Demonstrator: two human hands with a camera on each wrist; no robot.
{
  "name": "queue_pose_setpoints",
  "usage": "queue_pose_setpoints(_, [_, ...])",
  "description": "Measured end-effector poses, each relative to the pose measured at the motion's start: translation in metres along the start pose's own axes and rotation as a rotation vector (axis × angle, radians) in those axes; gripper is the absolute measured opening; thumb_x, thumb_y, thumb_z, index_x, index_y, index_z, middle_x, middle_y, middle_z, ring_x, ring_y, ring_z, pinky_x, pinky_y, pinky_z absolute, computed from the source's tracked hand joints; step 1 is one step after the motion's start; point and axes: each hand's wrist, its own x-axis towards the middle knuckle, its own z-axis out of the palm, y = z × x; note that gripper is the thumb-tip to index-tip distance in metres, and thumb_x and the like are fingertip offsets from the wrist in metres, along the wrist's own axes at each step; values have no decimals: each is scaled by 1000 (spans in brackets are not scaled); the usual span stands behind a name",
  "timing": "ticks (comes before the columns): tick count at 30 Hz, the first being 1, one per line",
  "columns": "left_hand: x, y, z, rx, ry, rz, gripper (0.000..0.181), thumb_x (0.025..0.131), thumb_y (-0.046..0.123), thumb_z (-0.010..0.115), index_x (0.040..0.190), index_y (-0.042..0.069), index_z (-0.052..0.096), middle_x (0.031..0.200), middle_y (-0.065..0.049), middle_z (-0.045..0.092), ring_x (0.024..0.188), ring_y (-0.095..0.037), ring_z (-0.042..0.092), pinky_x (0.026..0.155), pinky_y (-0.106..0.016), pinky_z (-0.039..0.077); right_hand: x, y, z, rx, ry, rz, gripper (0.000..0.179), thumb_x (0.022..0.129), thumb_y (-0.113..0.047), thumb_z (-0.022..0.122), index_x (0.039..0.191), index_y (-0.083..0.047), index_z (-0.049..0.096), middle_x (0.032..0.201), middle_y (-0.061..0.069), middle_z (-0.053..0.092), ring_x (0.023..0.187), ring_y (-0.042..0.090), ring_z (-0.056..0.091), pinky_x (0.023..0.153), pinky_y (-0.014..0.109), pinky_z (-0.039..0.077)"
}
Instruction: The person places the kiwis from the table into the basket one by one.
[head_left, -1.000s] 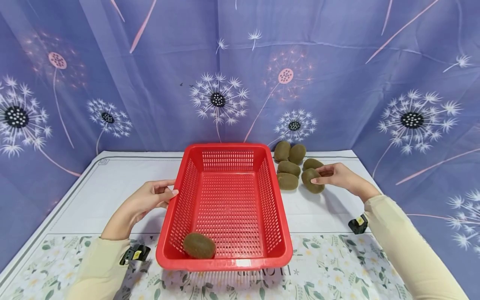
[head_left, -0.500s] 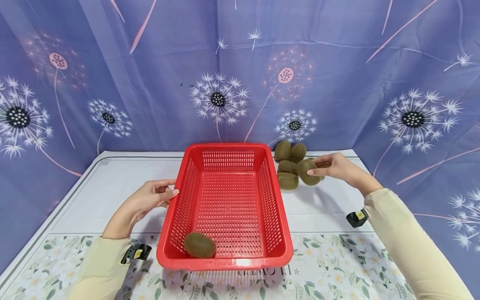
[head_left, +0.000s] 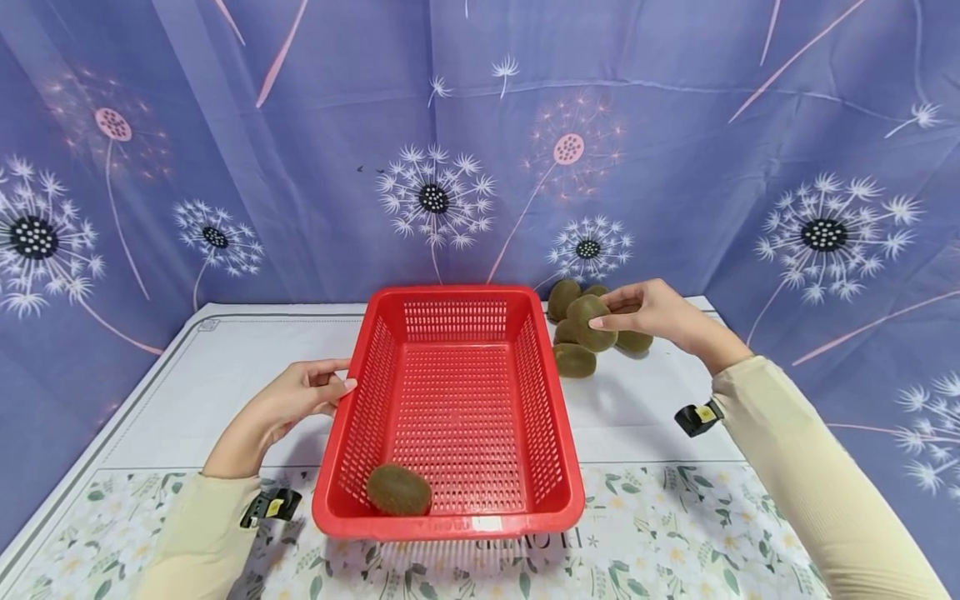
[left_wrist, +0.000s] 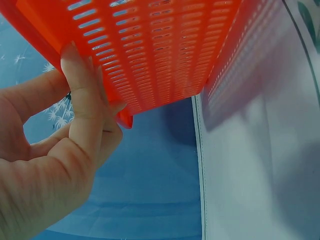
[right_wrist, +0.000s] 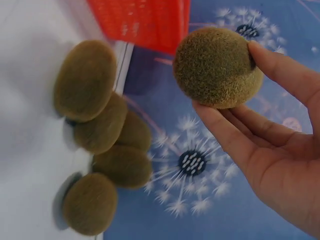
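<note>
A red perforated plastic basket stands at the middle of the table, one brown kiwi lying in its near left corner. My left hand pinches the basket's left rim between thumb and fingers; the left wrist view shows the fingers at the red wall. Held between thumb and fingertips of my right hand is another kiwi, raised above the loose ones beside the basket. In the right wrist view this held kiwi is apart from the several kiwis lying on the table.
Several kiwis lie close together to the right of the basket, partly covered by the held one. A white tabletop cover borders a floral-printed cloth nearer me. A blue dandelion-patterned curtain hangs behind and at both sides.
My right hand has lifted the kiwi and carried it up and left, over the other kiwis. The left hand and basket have stayed in place.
</note>
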Motion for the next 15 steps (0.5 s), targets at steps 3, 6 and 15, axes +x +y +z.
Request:
queue_pose_setpoints(3, [0,0,0,0,2,0,58,98,13,55,143,-13,31,97,-12,62,74,-17,65,73,-31,57,2,-11,3,-6,-1,-19,59,81,-40,77,124,-2,63,111,11,69,104,22,64,90,35,50])
queue_pose_setpoints(6, [0,1,0,-1,2,0,58,98,12,55,143,-14,30,96,-12,62,74,-17,65,73,-31,57,5,-21,6,-5,-13,-29,58,80,-41,77,122,-3,65,109,9,70,103,22,64,89,35,50])
queue_pose_setpoints(15, [0,0,0,-3,-2,3,57,98,10,54,143,-15,29,96,-12,61,74,-16,65,73,-30,57,13,-53,19,18,-56,-77,49,81,-36,78,118,-5,68,104,6,71,95,18,65,80,31,53])
